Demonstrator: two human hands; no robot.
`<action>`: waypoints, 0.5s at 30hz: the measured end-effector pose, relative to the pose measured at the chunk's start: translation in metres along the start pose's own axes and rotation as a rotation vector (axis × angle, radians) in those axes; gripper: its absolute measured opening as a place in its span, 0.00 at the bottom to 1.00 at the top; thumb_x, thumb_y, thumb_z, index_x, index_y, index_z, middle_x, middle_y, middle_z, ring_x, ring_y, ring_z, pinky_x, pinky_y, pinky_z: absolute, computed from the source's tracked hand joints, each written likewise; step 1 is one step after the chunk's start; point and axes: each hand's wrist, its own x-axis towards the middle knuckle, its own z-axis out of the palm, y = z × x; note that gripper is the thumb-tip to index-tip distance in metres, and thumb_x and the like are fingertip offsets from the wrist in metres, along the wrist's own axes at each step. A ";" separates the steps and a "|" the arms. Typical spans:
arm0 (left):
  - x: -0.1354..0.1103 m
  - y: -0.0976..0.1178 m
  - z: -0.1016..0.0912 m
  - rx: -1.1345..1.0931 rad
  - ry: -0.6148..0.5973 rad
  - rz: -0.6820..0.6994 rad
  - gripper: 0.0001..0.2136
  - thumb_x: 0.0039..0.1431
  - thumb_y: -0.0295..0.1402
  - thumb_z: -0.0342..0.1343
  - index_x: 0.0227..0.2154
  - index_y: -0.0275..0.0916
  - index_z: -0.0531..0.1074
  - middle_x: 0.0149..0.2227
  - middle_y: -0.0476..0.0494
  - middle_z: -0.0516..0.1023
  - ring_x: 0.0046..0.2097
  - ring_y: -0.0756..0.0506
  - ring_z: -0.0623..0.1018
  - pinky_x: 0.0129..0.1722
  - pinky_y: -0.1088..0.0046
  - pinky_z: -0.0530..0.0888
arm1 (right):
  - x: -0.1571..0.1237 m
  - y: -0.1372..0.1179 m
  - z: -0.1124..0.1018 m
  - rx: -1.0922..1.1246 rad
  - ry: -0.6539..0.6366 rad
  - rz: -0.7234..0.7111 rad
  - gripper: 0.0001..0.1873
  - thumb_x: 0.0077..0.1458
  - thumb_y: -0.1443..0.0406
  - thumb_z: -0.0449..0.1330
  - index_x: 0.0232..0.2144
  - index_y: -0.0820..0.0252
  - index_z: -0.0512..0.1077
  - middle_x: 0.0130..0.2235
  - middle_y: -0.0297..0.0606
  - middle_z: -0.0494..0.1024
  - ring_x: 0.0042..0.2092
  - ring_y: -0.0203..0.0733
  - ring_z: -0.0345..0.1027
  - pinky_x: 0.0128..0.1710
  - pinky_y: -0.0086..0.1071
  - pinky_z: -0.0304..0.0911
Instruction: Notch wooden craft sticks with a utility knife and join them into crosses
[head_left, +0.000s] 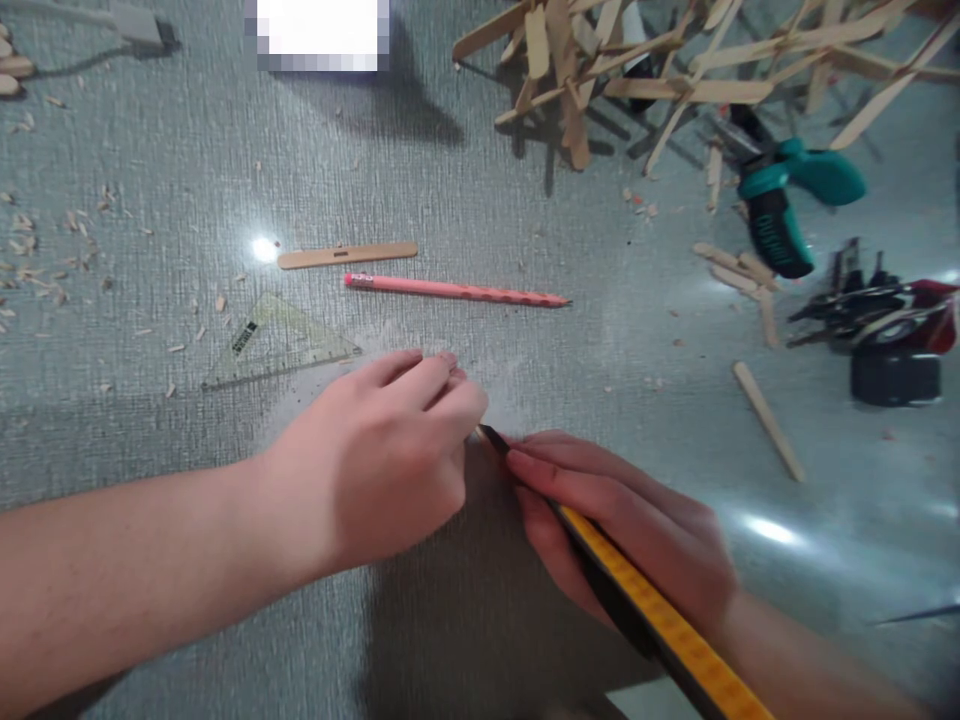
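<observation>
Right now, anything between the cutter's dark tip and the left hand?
Nothing visible. The right hand holds the yellow-and-black cutter with its tip right beside the left hand. The pink pencil lies beyond, clear of that gap. Whatever is under the left fingers is mostly hidden.

The right hand (637, 530) grips a yellow-and-black utility knife (660, 615) beside the left hand (390, 450). A pink pencil (442, 289) lies beyond.
</observation>
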 end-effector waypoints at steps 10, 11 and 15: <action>-0.001 -0.001 0.002 -0.003 0.027 -0.039 0.12 0.63 0.21 0.54 0.25 0.34 0.75 0.36 0.43 0.80 0.40 0.43 0.80 0.38 0.66 0.79 | -0.002 0.005 -0.006 -0.044 -0.011 -0.046 0.20 0.58 0.75 0.60 0.50 0.52 0.74 0.41 0.40 0.84 0.39 0.45 0.82 0.38 0.35 0.82; -0.001 -0.002 0.003 -0.010 0.029 -0.062 0.12 0.64 0.21 0.53 0.26 0.35 0.76 0.36 0.44 0.80 0.39 0.45 0.79 0.38 0.67 0.78 | -0.003 0.007 -0.007 -0.049 0.010 -0.051 0.20 0.57 0.75 0.60 0.49 0.54 0.74 0.41 0.41 0.84 0.39 0.44 0.82 0.38 0.34 0.82; -0.002 -0.011 0.003 -0.100 -0.008 -0.114 0.12 0.69 0.26 0.49 0.34 0.36 0.78 0.36 0.47 0.81 0.36 0.48 0.78 0.38 0.70 0.76 | -0.006 0.013 -0.009 0.011 0.067 -0.071 0.18 0.55 0.78 0.61 0.47 0.60 0.76 0.42 0.43 0.84 0.39 0.41 0.81 0.40 0.31 0.81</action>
